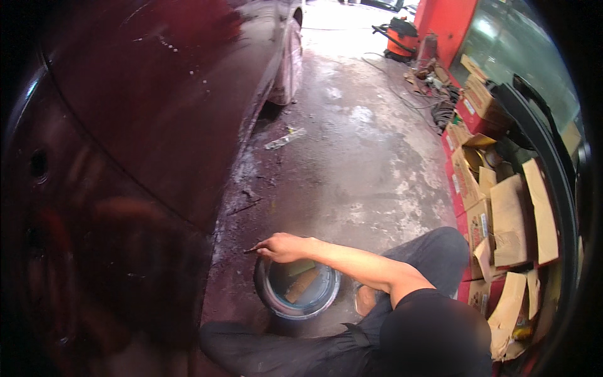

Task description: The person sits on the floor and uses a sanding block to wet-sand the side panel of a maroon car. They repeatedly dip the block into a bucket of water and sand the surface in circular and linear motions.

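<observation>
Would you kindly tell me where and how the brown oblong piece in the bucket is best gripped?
I would grip the brown oblong piece by its long edges near the middle, from above and the near side: it lies slantwise inside the bucket, whose round wall leaves the top open, while the right hand is over the far rim.
</observation>
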Tool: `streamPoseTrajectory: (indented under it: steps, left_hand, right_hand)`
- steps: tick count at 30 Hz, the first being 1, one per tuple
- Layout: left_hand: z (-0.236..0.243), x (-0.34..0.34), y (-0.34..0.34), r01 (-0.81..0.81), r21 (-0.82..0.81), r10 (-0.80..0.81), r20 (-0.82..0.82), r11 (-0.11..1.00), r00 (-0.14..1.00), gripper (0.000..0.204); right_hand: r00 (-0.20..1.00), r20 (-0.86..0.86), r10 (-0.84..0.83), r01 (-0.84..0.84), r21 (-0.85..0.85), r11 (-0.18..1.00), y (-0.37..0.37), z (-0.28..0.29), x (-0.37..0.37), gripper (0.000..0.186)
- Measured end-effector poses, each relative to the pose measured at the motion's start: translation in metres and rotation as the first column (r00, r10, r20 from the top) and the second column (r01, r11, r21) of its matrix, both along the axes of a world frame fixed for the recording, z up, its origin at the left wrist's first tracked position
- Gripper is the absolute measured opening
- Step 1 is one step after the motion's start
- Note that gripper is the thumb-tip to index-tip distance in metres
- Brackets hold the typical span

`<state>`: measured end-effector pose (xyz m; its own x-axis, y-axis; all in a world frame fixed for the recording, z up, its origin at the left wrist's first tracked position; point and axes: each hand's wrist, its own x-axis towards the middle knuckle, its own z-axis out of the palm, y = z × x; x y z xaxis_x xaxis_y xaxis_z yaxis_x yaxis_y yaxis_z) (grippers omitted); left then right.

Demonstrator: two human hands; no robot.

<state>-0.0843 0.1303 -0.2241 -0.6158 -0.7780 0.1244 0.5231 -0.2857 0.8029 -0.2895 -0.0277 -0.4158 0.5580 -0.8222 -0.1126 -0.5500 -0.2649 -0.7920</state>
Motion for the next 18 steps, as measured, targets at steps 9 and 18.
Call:
streamPoseTrajectory:
  steps: [9,18]
  left_hand:
    - [-0.012,-0.005,0.002,-0.078,0.022,0.075,0.099,0.997,0.992,0.026]
    - [-0.026,0.007,0.026,-0.118,0.034,0.114,0.114,0.992,0.987,0.028]
  right_hand:
    - [0.934,-0.281,0.221,-0.073,0.454,0.888,-0.011,0.036,-0.041,0.053]
    - [0.685,-0.668,0.289,-0.191,0.218,0.957,0.03,-0.045,-0.026,0.043]
